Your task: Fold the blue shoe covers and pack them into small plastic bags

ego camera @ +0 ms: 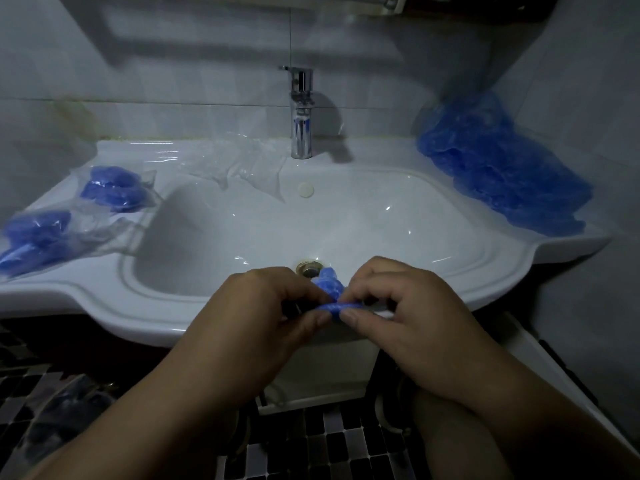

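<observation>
Over the white sink's point(381, 216) front edge, the left hand point(263, 313) and right hand point(398, 306) both pinch a crumpled, translucent blue shoe cover point(331, 296), bunched into a narrow, creased strip stretched between the fingertips.

Dim, bluish light; glints on the sink point(433, 216) and tap point(301, 112) (hard shadow behind), edges bowed and dark.

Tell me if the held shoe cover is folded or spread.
Folded: the cover is bunched small, pinched between left hand and right hand.
</observation>
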{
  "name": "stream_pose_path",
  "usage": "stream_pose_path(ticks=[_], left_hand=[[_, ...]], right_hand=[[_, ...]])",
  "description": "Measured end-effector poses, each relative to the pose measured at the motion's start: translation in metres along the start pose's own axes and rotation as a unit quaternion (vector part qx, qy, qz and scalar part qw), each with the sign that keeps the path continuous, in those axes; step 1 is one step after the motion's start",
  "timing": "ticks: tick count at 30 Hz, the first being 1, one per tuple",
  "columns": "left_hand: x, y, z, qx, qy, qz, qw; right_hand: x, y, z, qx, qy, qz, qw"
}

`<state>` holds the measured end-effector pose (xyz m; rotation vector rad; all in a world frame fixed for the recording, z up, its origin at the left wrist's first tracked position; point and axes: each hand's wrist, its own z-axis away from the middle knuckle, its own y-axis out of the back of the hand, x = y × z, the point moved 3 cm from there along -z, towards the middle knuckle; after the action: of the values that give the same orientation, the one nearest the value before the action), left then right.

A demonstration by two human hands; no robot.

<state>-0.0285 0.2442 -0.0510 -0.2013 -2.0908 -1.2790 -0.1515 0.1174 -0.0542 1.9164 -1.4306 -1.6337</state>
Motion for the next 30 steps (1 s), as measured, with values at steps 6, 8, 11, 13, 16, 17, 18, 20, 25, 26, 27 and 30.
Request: stream_pose_path(ticks=[6, 8, 11, 13, 16, 17, 18, 20, 25, 26, 27, 30], left_hand=[[0.004, -0.005, -0.005, 0.038, 0.043, -0.039, 0.998], [0.005, -0.010, -0.007, 0.059, 0.062, -0.059, 0.995], [0.004, -0.015, -0.009, 0.092, 0.082, -0.087, 0.989], [0.002, -0.016, -0.011, 0.111, 0.085, -0.114, 0.984], [0.000, -0.014, -0.013, 0.123, 0.093, -0.129, 0.980], [0.000, -0.013, -0.013, 0.127, 0.091, -0.120, 0.980], [0.000, -0.012, -0.013, 0.128, 0.090, -0.101, 0.983], [0.001, -0.011, -0.012, 0.118, 0.079, -0.047, 0.989], [0.000, -0.005, -0.003, 0.056, 0.017, -0.010, 0.998], [-0.001, -0.003, 0.000, 0.031, 0.011, 0.003, 0.999], [-0.002, -0.001, 0.002, 0.009, 0.005, 0.016, 1.000], [-0.005, 0.005, 0.004, -0.010, 0.004, 0.022, 1.000]], right_hand=[[0.003, -0.002, -0.005, 0.034, -0.055, -0.049, 0.997], [0.004, -0.004, -0.007, 0.042, -0.061, -0.019, 0.997], [0.004, -0.007, -0.009, 0.046, -0.065, 0.020, 0.997], [0.003, -0.008, -0.010, 0.055, -0.048, 0.062, 0.995], [0.001, -0.009, -0.010, 0.026, -0.025, 0.060, 0.998], [0.001, -0.010, -0.010, 0.010, -0.023, 0.060, 0.998], [0.001, -0.010, -0.009, -0.002, -0.021, 0.068, 0.997], [-0.001, -0.009, -0.008, -0.013, -0.007, 0.088, 0.996], [-0.002, -0.011, -0.004, 0.001, 0.024, 0.087, 0.996], [-0.002, -0.011, -0.004, 0.002, 0.029, 0.083, 0.996], [-0.002, -0.011, -0.003, 0.001, 0.031, 0.075, 0.997], [-0.004, -0.009, -0.004, -0.014, 0.022, 0.054, 0.998]])
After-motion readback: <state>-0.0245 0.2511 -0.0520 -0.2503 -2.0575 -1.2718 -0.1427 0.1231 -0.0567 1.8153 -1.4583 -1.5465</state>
